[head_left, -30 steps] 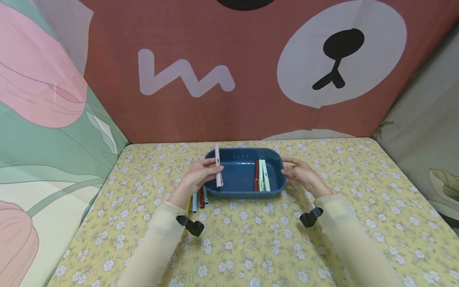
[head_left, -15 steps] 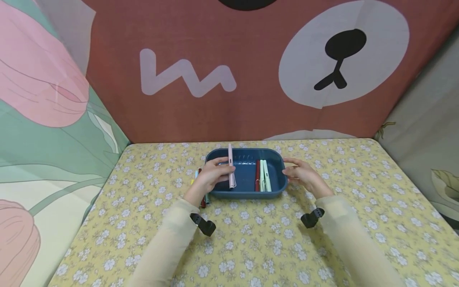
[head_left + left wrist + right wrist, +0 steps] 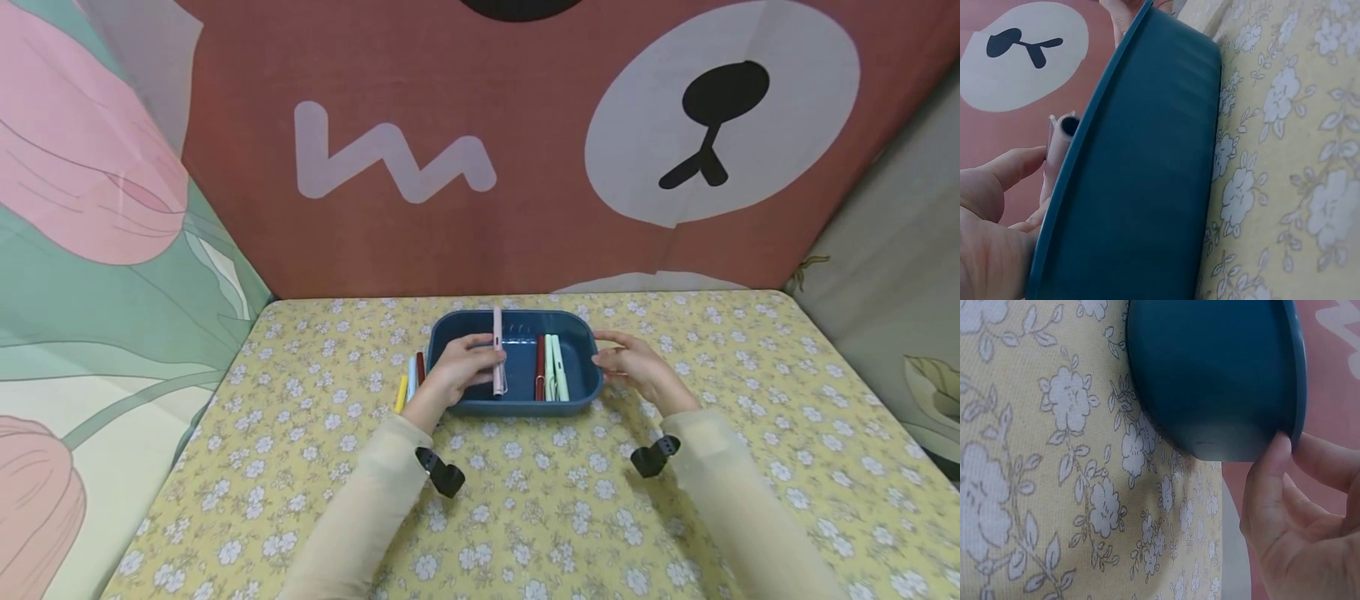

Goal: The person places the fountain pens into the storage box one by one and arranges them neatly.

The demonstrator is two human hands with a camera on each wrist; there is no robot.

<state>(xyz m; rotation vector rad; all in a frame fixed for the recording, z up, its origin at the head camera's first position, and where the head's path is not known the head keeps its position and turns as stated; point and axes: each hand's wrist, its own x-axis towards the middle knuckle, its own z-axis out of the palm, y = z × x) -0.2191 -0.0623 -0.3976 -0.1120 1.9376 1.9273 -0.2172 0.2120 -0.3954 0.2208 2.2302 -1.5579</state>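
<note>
Pink pen (image 3: 497, 350) lay lengthwise over the middle of the blue tray (image 3: 514, 406), pinched near its near half between the curled thumb and fingers of the left hand (image 3: 459, 374); in the left wrist view only its capped end (image 3: 1060, 132) showed above the tray rim (image 3: 1104, 119). It looked like a light, stiff plastic pen with a smooth, somewhat slippery barrel and a metal clip, so a hold across the barrel near the middle, as it was, seemed the steadiest; a grip out at one end would probably have let it swing. The right hand (image 3: 636, 369) rested against the tray's right end with fingers relaxed and nearly straight, a fingertip (image 3: 1275, 453) touching the rim (image 3: 1297, 381), gripping nothing. The tray appeared to be thin, rigid plastic and likely light enough to slide on the flowered tablecloth (image 3: 525, 508). Inside it, right of the pink pen, a red pen (image 3: 539, 365) and two pale green pens (image 3: 556, 367) lay side by side, touching or nearly so. Just left of the tray, on the cloth, lay a yellow pen (image 3: 401, 392), a light blue pen (image 3: 411, 367) and a dark red pen (image 3: 420, 365), partly hidden by the left hand. The tray's near wall and the pens already inside stood closest to the pink pen's path.
</note>
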